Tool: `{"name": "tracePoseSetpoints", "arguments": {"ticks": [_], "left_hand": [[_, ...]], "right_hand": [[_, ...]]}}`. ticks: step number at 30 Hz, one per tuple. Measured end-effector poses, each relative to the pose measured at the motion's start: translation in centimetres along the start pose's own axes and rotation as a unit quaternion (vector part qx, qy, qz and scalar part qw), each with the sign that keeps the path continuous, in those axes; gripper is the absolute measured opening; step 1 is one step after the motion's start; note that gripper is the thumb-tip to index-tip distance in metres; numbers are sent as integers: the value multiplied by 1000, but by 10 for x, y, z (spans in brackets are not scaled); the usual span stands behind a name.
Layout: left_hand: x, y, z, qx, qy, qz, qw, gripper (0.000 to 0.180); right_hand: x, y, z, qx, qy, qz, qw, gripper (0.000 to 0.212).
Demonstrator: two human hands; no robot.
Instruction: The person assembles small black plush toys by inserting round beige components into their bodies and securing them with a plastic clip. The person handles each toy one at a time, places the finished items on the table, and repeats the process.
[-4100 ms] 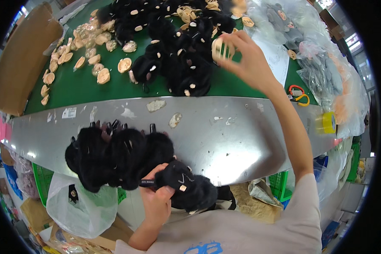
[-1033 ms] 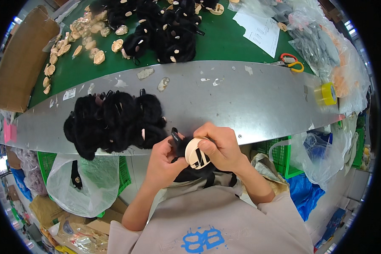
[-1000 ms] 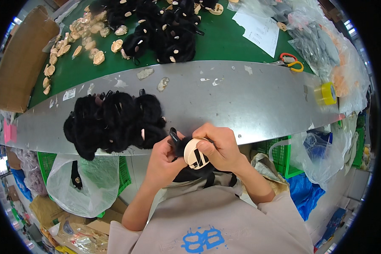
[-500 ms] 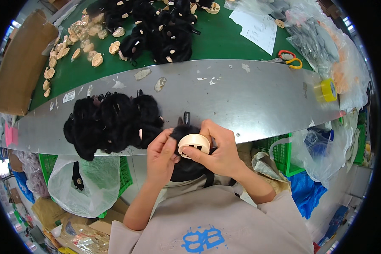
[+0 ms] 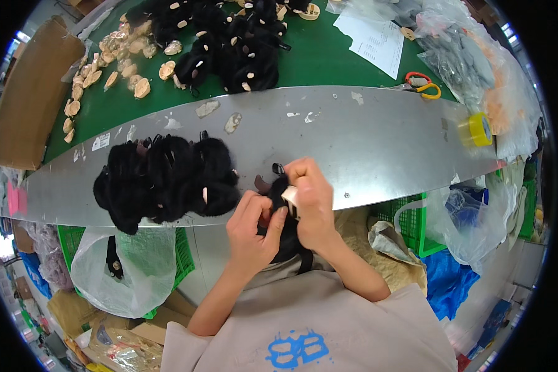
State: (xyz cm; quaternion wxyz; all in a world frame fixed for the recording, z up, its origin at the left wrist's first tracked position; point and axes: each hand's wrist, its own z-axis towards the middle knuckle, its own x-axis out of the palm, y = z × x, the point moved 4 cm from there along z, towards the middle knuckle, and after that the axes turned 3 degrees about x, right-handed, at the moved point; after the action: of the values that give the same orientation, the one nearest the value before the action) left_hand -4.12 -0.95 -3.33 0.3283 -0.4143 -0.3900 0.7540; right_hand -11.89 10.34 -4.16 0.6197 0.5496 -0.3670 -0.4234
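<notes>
On the head view, I see the left hand (image 5: 254, 232) narrowed on a black fur piece (image 5: 280, 186), just off the near edge of the metal ledge (image 5: 378, 149); the right hand (image 5: 314, 208) is closed around a cream plastic cup (image 5: 289, 197) against the fur. I judge this to be fitting cup to fur — next calls for even pressure, fur clear of the rim. Beyond the ledge, a paper sheet (image 5: 377, 46) carries print I can't read; nearer than the ledge, the shirt (image 5: 229, 347) bears blue lettering.
</notes>
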Motion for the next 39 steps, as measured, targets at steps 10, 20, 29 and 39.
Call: {"name": "tracePoseSetpoints", "arguments": {"ticks": [10,20,29,39], "left_hand": [[-1,7,-12,1,-20,-55,998,23],[-29,2,-10,-57,-65,-125,988,17],[-128,-26,22,6,-260,69,963,8],[-168,25,40,-9,-126,428,895,47]], "right_hand": [[5,-4,12,23,-25,-133,991,18],[6,26,4,-86,43,-187,978,57],[11,29,4,-84,24,-77,993,49],[-5,9,19,31,65,-92,993,17]]}}
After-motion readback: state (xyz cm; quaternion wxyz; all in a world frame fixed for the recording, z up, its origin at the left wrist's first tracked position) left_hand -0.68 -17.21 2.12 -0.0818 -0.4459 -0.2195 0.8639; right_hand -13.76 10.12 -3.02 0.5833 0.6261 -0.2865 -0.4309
